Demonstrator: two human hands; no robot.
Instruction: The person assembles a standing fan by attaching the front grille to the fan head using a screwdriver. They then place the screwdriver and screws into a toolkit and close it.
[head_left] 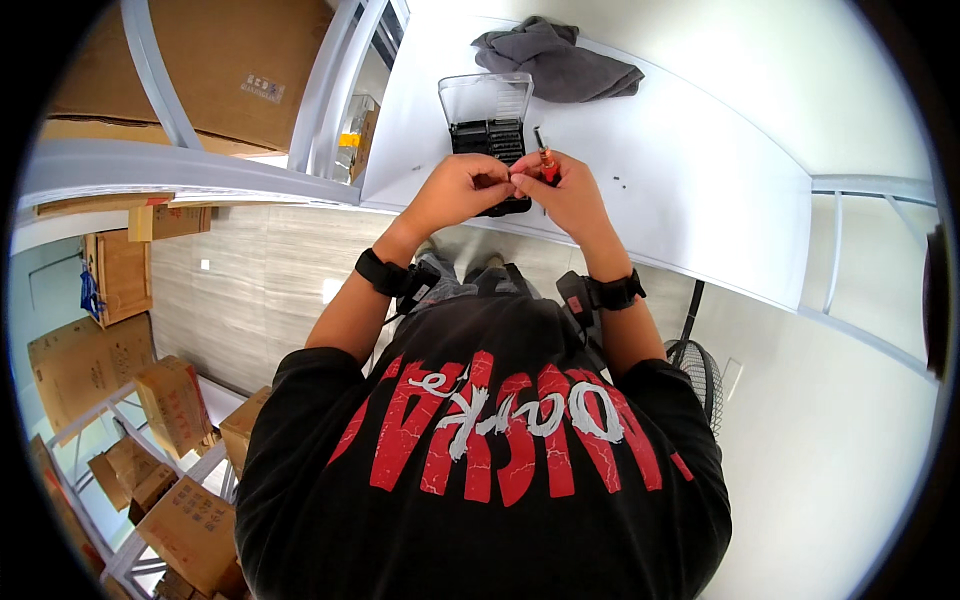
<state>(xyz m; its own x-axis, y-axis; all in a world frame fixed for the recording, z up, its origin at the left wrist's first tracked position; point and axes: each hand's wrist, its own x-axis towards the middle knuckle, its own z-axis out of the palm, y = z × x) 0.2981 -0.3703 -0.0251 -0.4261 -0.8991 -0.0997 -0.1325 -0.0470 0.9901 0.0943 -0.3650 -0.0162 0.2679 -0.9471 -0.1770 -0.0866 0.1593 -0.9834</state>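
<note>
A red-handled tool [549, 169] is gripped in the fingers of the right hand [564, 197], its dark shaft pointed away from the body. The fingers of the left hand [458, 190] are curled toward the right ones; whether anything small is pinched there cannot be told. Beneath and just beyond the fingers, a black case [509, 207] is seen, its clear lid [487, 98] raised. To their right, small dark pieces [616, 180] are scattered on the white worktop [720, 190]. Farther beyond, a grey cloth [555, 62] is crumpled.
</note>
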